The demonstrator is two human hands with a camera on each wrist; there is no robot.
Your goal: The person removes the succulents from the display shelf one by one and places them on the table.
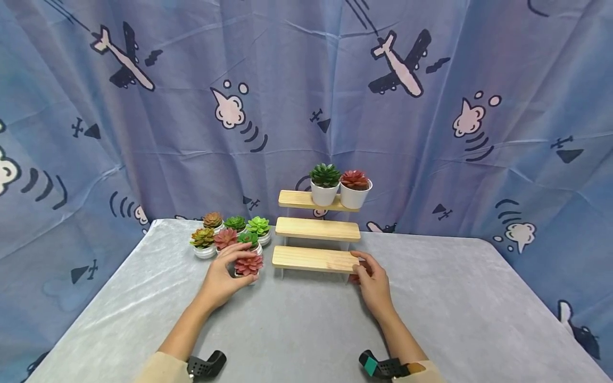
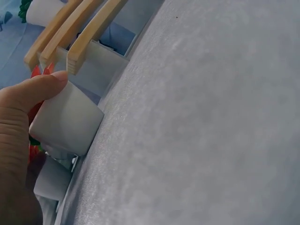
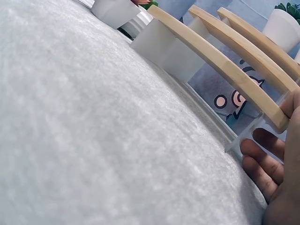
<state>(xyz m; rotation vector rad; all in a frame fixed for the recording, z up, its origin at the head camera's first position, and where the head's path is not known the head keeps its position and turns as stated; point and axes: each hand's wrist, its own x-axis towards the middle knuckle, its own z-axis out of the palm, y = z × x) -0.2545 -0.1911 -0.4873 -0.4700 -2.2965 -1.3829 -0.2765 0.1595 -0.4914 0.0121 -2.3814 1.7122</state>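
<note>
A three-tier stand has light wooden shelves (image 1: 316,259) on clear supports. At the right end of its lowest shelf, my right hand (image 1: 375,282) holds the edge; in the right wrist view its other fingers (image 3: 262,164) curl beside the support. My left hand (image 1: 222,277) grips a potted pink succulent (image 1: 249,264) just left of the stand. The left wrist view has the thumb on the rim of its white pot (image 2: 68,119), the other fingers mostly hidden. On the top shelf stand a dark green succulent (image 1: 324,183) and a red succulent (image 1: 355,189), both in white pots.
Several more small potted succulents cluster left of the stand, including a yellow one (image 1: 203,242) and a bright green one (image 1: 259,230). A grey cloth covers the table (image 1: 306,330). Behind it hangs a blue curtain (image 1: 287,96) with airplane prints.
</note>
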